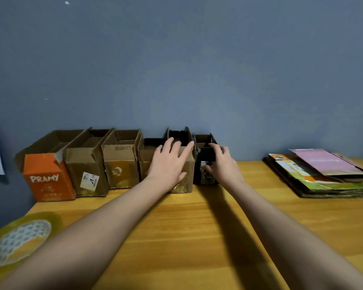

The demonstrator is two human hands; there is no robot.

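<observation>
Head view: the left hand (168, 164) lies flat on the front of the brown box (189, 174), its grip spread; the right hand (223, 164) holds the black box (205, 154) just beside it, grip pinching front and right side; both boxes stand on the worktop (197, 227), ending a row of boxes (86, 170); a cardboard stack (323, 176) lies well apart, rightward.

- Matt, rough cardboard, shiny tape at its foot: brown box (188, 174), 12 o'clock.
- Dark matt card: black box (205, 158).
- Smooth varnished wood: table (197, 222).
- Glossy clear plastic: tape roll (19, 241), 8 o'clock.
- Glossy printed card: flattened cartons (323, 176), 3 o'clock.
</observation>
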